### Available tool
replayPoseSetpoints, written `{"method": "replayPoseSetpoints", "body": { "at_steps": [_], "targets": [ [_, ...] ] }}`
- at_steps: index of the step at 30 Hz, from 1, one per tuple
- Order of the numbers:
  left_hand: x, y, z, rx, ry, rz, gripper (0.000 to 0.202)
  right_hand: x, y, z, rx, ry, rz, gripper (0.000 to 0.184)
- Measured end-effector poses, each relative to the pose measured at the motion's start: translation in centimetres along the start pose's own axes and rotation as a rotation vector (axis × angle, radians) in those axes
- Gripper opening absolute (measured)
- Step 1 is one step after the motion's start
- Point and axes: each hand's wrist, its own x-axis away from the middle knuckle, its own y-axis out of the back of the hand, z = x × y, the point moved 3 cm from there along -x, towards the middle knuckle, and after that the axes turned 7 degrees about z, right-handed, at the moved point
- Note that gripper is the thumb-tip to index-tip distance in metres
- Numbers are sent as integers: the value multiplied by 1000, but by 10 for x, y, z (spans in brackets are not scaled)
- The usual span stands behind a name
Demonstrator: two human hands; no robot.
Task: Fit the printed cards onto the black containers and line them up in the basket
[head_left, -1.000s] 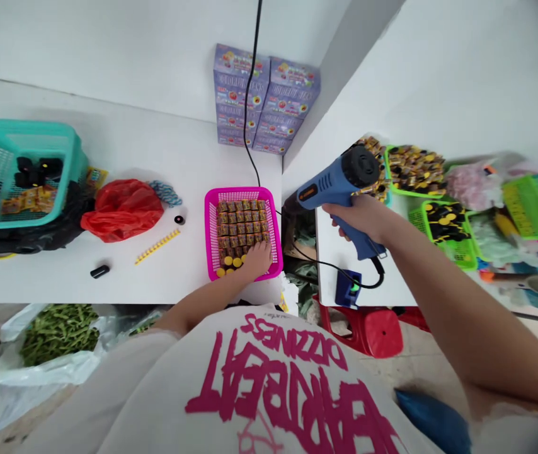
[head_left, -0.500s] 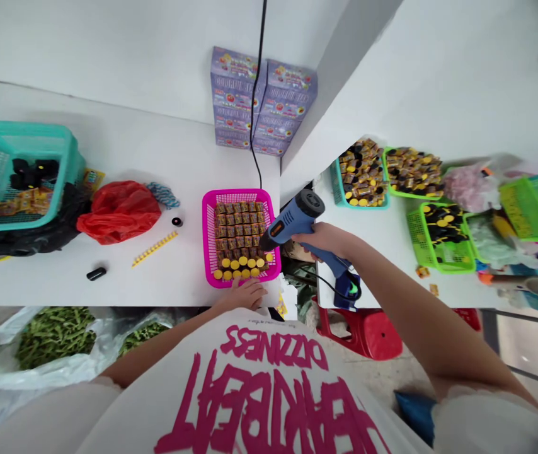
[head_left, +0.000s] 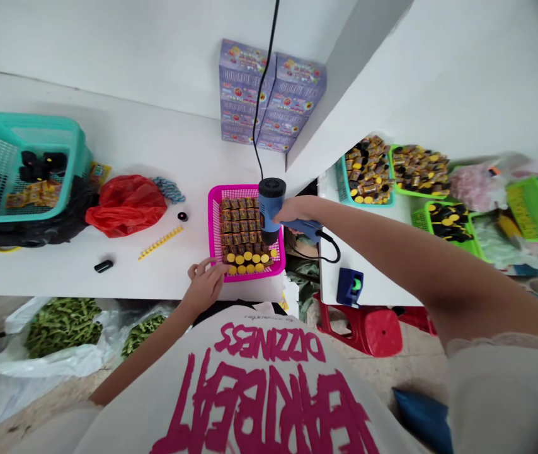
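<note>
My right hand (head_left: 296, 213) is wrapped round the handle of a blue heat gun (head_left: 271, 205). The gun's dark nozzle points down at small wrapped items standing in rows (head_left: 240, 226) inside a pink basket (head_left: 211, 217). Two front rows of yellow round caps (head_left: 248, 257) lie just below the nozzle. At the basket's front left corner is my left hand (head_left: 205, 285), fingers apart and reaching over the rim beside the yellow caps. Whether its fingertips touch a cap I cannot tell. A black cord (head_left: 329, 239) loops from the gun's handle.
Stacked purple boxes (head_left: 245, 88) stand behind the basket. To the left are a red plastic bag (head_left: 130, 205), a yellow strip (head_left: 160, 243) and a teal basket (head_left: 73, 135). On the right table sit a tape dispenser (head_left: 348, 287) and filled baskets (head_left: 368, 170). A red stool (head_left: 383, 331) stands below.
My right hand has swung the heat gun from a leftward slant to pointing down towards me over the basket. My left hand has moved from the basket's front edge to its left corner.
</note>
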Motion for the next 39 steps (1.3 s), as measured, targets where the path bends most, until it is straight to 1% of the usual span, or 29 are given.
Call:
{"method": "replayPoseSetpoints", "body": {
  "at_steps": [3, 5, 7, 9, 11, 13, 15, 17, 19, 21, 23, 25, 28, 30, 32, 34, 36, 39],
  "targets": [
    [-20, 8, 13, -11, 99, -54, 35, 3, 0, -5, 3, -11, -2, 31],
    [-41, 10, 22, -16, 148, -64, 39, 6, -2, -11, -14, 4, -20, 31],
    [-67, 6, 28, -21, 167, -43, 42, 12, -4, -19, -39, 28, -54, 28],
    [-93, -3, 30, -33, 176, -12, 43, 19, -6, -27, -65, 53, -112, 26],
    [-113, -16, 28, -53, 191, 16, 43, 29, -5, -38, -84, 81, -183, 25],
    [-125, -31, 22, -71, 209, 40, 42, 38, -3, -50, -136, 108, -232, 26],
    [-127, -45, 13, -82, 229, 53, 44, 46, 0, -64, -247, 128, -264, 28],
    [-119, -55, 3, -85, 239, 57, 45, 51, 3, -76, -363, 146, -316, 29],
    [-104, -61, -6, -76, 215, 71, 42, 53, 5, -83, -424, 173, -384, 29],
    [-82, -61, -12, -55, 167, 95, 37, 52, 2, -83, -471, 223, -409, 28],
    [-56, -53, -11, -33, 137, 101, 35, 47, -5, -74, -519, 277, -367, 28],
    [-30, -39, -3, -19, 141, 77, 37, 39, -13, -59, -501, 325, -300, 28],
    [5, -13, 17, -3, 178, 26, 38, 23, -22, -30, -375, 372, -225, 29],
    [26, 4, 31, 3, 230, -16, 39, 12, -26, -9, -303, 388, -198, 30],
    [43, 15, 44, 7, 304, -69, 40, 3, -28, 10, -243, 397, -199, 29],
    [56, 22, 54, 13, 385, -126, 41, -4, -30, 27, -178, 407, -210, 28],
    [66, 25, 61, 22, 467, -183, 43, -8, -32, 40, -115, 413, -238, 30],
    [74, 24, 66, 39, 564, -250, 46, -11, -37, 49, -32, 422, -296, 33]
  ]
}}
